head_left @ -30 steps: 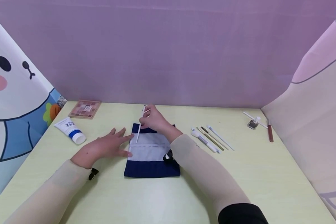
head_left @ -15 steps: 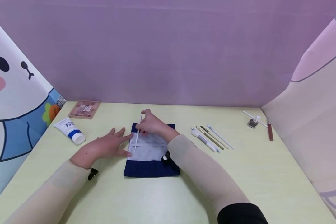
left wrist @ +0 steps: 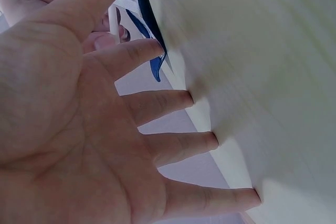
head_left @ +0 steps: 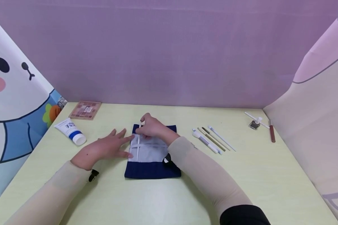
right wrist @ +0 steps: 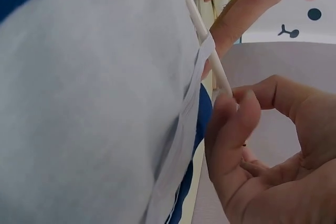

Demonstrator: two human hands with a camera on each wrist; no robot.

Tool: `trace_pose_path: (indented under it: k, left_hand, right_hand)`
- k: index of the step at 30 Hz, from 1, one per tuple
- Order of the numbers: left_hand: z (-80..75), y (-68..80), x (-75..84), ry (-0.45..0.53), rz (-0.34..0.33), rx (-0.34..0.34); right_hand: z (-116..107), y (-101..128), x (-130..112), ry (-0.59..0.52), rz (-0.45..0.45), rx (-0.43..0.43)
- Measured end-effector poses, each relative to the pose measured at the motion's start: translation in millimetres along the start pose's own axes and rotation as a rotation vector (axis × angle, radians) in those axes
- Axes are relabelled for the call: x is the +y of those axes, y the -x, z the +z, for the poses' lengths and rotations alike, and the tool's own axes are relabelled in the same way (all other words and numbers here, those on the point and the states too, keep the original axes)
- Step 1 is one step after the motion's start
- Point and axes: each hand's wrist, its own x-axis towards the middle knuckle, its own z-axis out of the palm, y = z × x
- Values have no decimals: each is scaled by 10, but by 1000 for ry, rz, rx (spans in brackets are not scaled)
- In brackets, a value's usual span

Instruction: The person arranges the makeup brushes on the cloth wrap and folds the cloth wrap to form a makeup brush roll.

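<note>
A slim white makeup brush [head_left: 138,153] lies lengthwise along the left side of a navy and grey fabric brush holder [head_left: 152,170]. My right hand [head_left: 155,127] pinches its upper end between thumb and fingertips. In the right wrist view the brush's white shaft [right wrist: 219,72] passes under a pale strap [right wrist: 181,124] sewn across the cloth. My left hand [head_left: 108,146] is spread flat, its thumb and index finger touching the holder's left edge. The left wrist view has its other fingertips on the table. My right fingers cover the brush's top end.
Several brushes [head_left: 211,139] lie to the right of the holder. Further right are a small bottle [head_left: 254,124], a white stick [head_left: 249,115] and a brown-handled tool [head_left: 272,133]. At left lie a white and blue tube [head_left: 71,131] and a makeup palette [head_left: 85,110].
My right hand has drawn down toward me, sliding the brush under the strap and further down the grey cloth. My left hand has stayed in place.
</note>
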Motion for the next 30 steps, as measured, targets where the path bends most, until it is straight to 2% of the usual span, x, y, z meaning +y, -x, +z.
trace_pose_path:
  k: [4,10,20,30]
  left_hand:
    - [0,0,6,-1,-3,-3]
    - [-1,7,0,-2,3,5]
    - [-11,6,-6,4,-3,0]
    - [3,6,11,12,-6,-4]
  right_hand:
    - [5,3,18,-37,9,-1]
    - [27,-6,43,-29,5,-25]
    - [68,41,13,168,-32,-45]
    - [92,51,12,222,-17,-63]
